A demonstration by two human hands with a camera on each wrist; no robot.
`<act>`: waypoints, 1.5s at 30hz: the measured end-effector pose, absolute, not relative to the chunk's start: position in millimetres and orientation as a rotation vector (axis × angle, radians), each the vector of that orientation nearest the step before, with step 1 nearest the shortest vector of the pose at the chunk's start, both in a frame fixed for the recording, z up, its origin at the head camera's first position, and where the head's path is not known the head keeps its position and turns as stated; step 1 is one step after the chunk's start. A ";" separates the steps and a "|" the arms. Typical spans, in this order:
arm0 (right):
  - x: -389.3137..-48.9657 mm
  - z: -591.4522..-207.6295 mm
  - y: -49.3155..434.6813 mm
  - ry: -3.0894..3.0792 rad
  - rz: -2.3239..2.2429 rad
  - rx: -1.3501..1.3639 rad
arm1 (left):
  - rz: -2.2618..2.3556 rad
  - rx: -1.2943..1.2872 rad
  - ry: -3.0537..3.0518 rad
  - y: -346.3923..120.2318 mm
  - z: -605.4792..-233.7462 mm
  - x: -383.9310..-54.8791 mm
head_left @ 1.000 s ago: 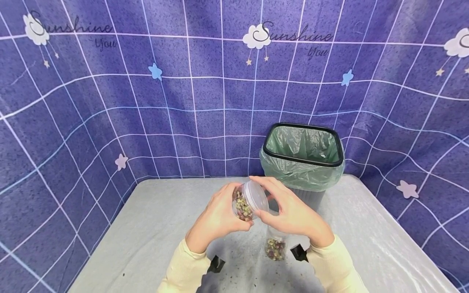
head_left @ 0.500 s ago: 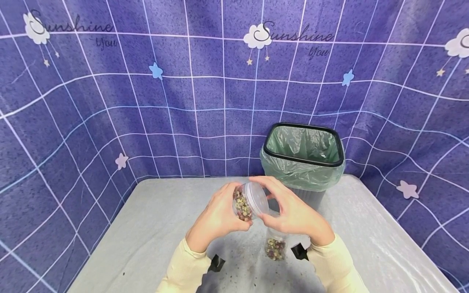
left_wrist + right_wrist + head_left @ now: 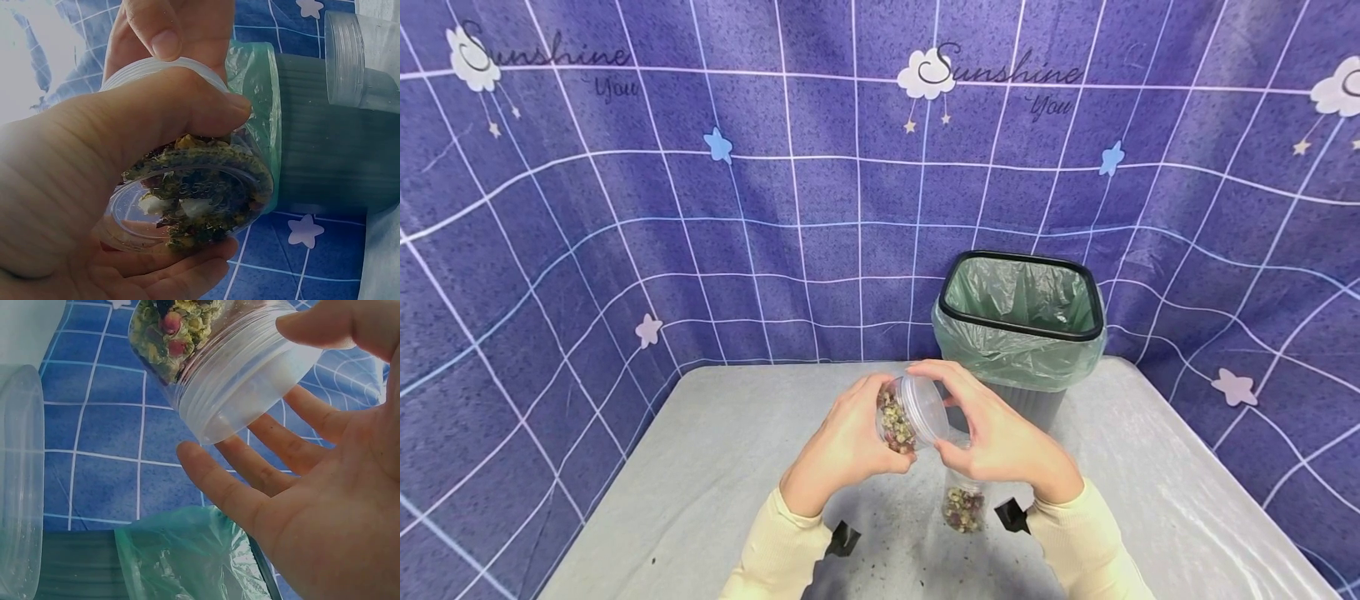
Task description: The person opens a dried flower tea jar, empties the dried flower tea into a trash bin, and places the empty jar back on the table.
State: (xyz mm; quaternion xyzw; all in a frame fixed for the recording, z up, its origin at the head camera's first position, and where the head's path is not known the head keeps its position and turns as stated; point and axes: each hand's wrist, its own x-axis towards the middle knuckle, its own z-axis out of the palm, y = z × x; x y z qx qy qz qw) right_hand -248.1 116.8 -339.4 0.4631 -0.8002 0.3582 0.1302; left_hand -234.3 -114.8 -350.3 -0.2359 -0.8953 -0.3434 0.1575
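A clear plastic jar point(image 3: 895, 423) of dried flower buds is held tilted above the table, its bottom toward the left wrist camera. My left hand point(image 3: 838, 446) grips its body, thumb on one side and fingers on the other. Around the translucent screw lid point(image 3: 929, 408) curve the fingers and thumb of my right hand point(image 3: 1003, 433). In the right wrist view the thumb overlaps one edge of the lid point(image 3: 262, 394), with fingertips along the opposite edge. A second clear jar point(image 3: 962, 508), partly filled with similar buds, stands on the table below my right hand, which hides part of its top.
A grey bin with a black rim point(image 3: 1015, 330) and a green liner bag point(image 3: 1000, 358) stands at the back right. Small dark crumbs lie on the grey-covered table point(image 3: 722, 467) near the front. A blue grid-patterned curtain point(image 3: 820, 192) surrounds the table.
My right thumb has shifted slightly down and right along the lid's edge. The left hand and the jar stay almost in place.
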 end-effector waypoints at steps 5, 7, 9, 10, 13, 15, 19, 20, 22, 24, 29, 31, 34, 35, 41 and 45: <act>-247.5 -339.2 116.5 -2.314 1.041 1.354 | -0.983 -0.676 -2.561 -114.7 -350.2 -233.9; -247.4 -338.8 116.6 -2.314 1.045 1.359 | -0.983 -0.675 -2.563 -114.4 -350.1 -234.0; -247.7 -338.7 116.8 -2.315 1.046 1.363 | -0.983 -0.675 -2.565 -114.2 -349.8 -233.8; -247.6 -338.4 116.9 -2.315 1.047 1.365 | -0.982 -0.675 -2.567 -114.0 -349.7 -233.9; -248.2 -338.2 117.2 -2.309 1.053 1.376 | -0.984 -0.676 -2.573 -113.8 -349.4 -233.9; -248.4 -338.4 117.2 -2.304 1.057 1.381 | -0.985 -0.672 -2.580 -114.0 -349.5 -233.5; -247.9 -338.5 117.2 -2.316 1.081 1.356 | -0.988 -0.663 -2.588 -114.2 -349.5 -232.7; -247.6 -338.4 117.4 -2.324 1.086 1.338 | -0.987 -0.661 -2.588 -114.2 -349.5 -232.6; -247.4 -338.3 117.5 -2.343 1.096 1.293 | -0.986 -0.662 -2.586 -114.0 -349.6 -232.7; -247.4 -338.5 117.8 -2.362 1.103 1.242 | -0.983 -0.662 -2.583 -113.8 -349.6 -232.9; -248.1 -340.2 117.9 -2.389 1.116 1.168 | -0.986 -0.658 -2.583 -113.5 -349.9 -233.2; -248.2 -341.1 117.5 -2.399 1.126 1.150 | -0.991 -0.656 -2.584 -113.4 -349.8 -233.3; -248.5 -342.8 117.1 -2.417 1.126 1.108 | -0.992 -0.655 -2.587 -113.3 -349.7 -233.5; -248.3 -342.9 116.9 -2.428 1.125 1.090 | -0.992 -0.654 -2.588 -113.3 -349.6 -233.5; -248.4 -343.6 115.3 -2.484 1.075 1.017 | -0.994 -0.649 -2.590 -113.1 -349.0 -233.0; -249.3 -344.9 114.6 -2.489 1.044 0.998 | -0.991 -0.651 -2.590 -112.8 -348.9 -232.7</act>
